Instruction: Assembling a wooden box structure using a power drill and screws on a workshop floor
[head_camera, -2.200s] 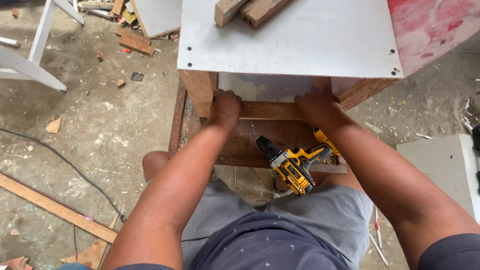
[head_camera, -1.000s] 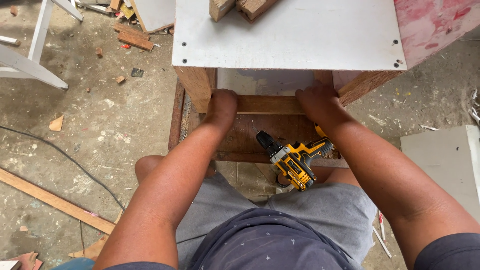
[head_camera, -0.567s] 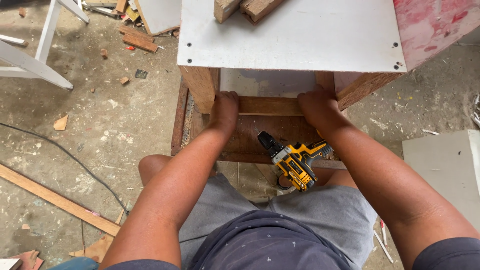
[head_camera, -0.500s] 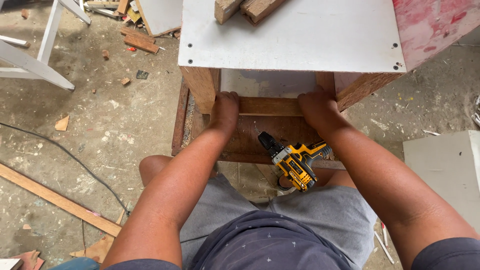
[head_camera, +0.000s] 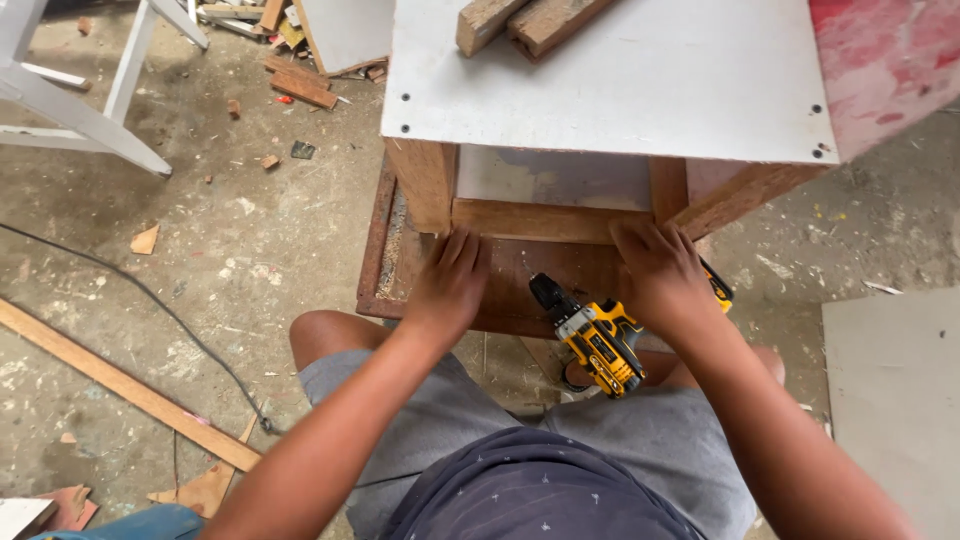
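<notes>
Wooden crosspiece (head_camera: 545, 219) runs between two upright legs of the frame, directly beneath the white board top (head_camera: 620, 85). My left hand (head_camera: 450, 285) lies palm down just below its left end, fingers straight and close together, tips touching the rail's lower edge. My right hand (head_camera: 660, 272) rests likewise at the right end, fingers slightly spread, tips against the rail. Neither hand grips anything. A yellow and black cordless drill (head_camera: 595, 338) lies between my forearms over my lap, untouched. Two timber offcuts (head_camera: 525, 20) sit on the board top. Scrap wood litters the concrete floor (head_camera: 200, 250).
</notes>
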